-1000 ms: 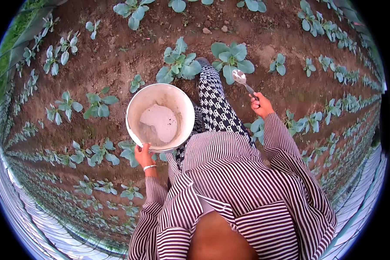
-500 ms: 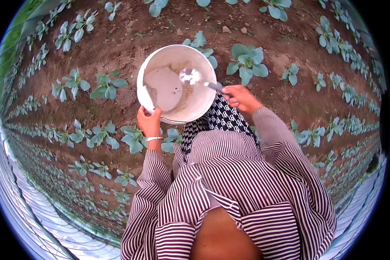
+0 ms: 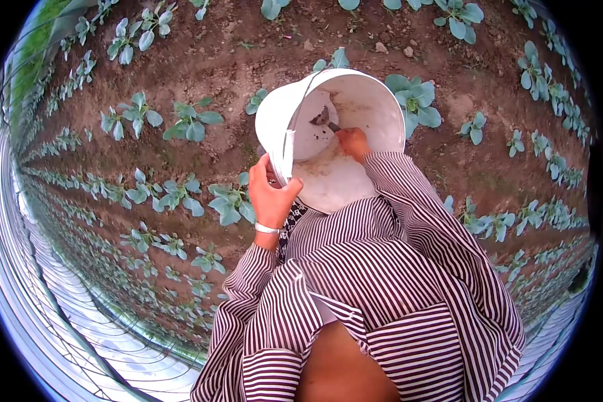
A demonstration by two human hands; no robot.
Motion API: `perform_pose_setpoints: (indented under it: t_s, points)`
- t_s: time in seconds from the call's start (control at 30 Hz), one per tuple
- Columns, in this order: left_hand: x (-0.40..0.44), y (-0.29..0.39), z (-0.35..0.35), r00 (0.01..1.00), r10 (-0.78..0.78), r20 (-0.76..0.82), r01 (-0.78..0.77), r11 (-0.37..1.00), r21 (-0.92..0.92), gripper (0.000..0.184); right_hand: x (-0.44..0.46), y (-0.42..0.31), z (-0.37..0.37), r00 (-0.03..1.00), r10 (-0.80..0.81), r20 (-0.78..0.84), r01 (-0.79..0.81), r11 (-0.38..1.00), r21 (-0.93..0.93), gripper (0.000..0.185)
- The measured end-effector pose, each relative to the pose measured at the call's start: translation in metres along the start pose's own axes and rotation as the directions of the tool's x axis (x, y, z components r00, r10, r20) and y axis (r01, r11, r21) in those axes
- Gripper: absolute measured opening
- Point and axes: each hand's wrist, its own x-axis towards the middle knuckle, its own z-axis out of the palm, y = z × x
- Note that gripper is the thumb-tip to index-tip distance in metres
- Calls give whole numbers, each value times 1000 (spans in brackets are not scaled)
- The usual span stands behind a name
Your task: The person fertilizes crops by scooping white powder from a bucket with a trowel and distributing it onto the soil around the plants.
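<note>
A white bucket is tilted over at my lap, its mouth turned toward me. My left hand is closed on the near left part of its rim, with the thumb on the inner side. Inside the bucket, my right hand is wrapped around the dark handle of a spoon. The spoon's head is down by the bucket's bottom, where dark bits lie. Brownish residue streaks the inner wall.
Rows of leafy green seedlings grow in brown soil on all sides. One larger plant stands right beside the bucket. Curved, pale ribbed sheeting shows at the lower left edge.
The bucket has tipped from nearly upright onto a slant, opening toward me. My right hand has carried the spoon from the mouth down inside. My left hand still holds the rim.
</note>
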Motion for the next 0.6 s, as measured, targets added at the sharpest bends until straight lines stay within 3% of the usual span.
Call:
perform_pose_setpoints:
  t_s: [0.13, 0.23, 0.33, 0.43, 0.6]
  points:
    - [25, -33, -20, 1000, 18, 4, -18, 1000, 3, 61, -19, -6, 19, 987, -162, -19, 159, 981, -107, 27]
    - [52, -71, -36, 998, 58, 19, -58, 998, -30, 60, -21, 7, 45, 944, -323, 61, 326, 899, -291, 20]
    - [75, -112, -59, 994, 104, 16, -105, 994, 29, 62, -59, -6, 87, 998, -30, 61, 19, 985, 170, 16]
    - [102, -157, -88, 994, 98, 39, -100, 995, 31, 63, -91, -8, 132, 999, 10, 38, -17, 981, 192, 16]
    - [129, -226, -136, 998, 58, -5, -57, 991, 117, 61, -127, 9, 185, 979, -3, 202, -85, 899, 429, 38]
